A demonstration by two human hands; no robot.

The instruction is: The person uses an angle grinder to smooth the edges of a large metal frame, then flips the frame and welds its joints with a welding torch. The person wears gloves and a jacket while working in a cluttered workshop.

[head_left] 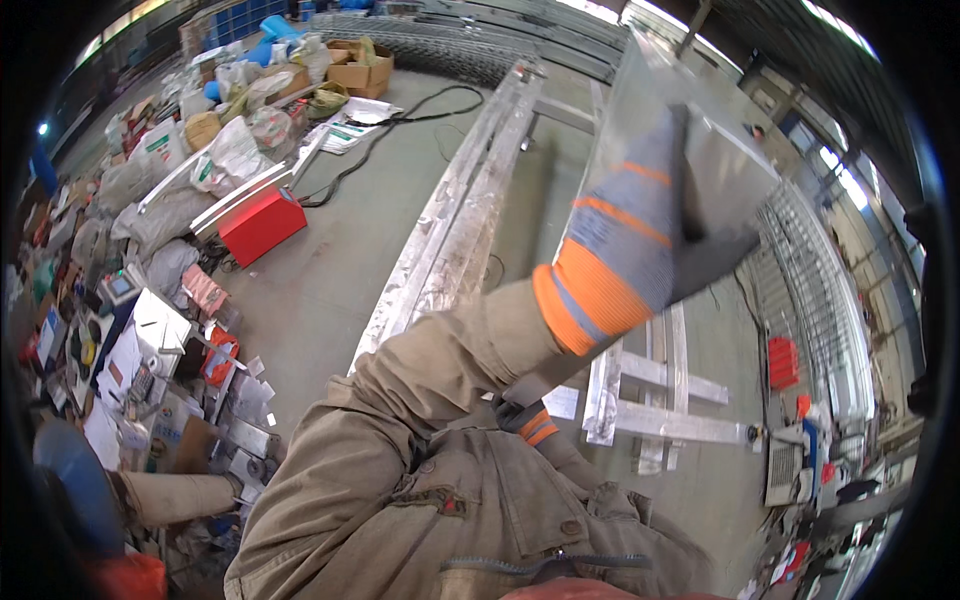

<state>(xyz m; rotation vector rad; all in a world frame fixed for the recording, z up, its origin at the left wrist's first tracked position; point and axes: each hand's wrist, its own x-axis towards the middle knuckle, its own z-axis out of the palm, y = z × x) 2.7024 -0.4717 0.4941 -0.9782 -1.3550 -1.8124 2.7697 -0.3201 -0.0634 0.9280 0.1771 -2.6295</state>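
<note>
A metal frame (pixel 455 220) lay below a grey panel (pixel 730 178) raised over its right side. Above the frame, the left hand (pixel 640 195) grasped the panel; at the frame's near side, the right hand (pixel 516 414) had a grip I couldn't tell.

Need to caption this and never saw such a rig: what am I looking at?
No robot: these are a person's two gloved hands, seen by a wide camera on the head, looking down, so edges bend. The left hand, stretched forward, is against a pale sheet; blur hides its exact grip. The right hand is lower, near the body; whether it grips anything is unclear. Ahead are metal beams, and on the floor to the left, a red box and heaped bags.
</note>
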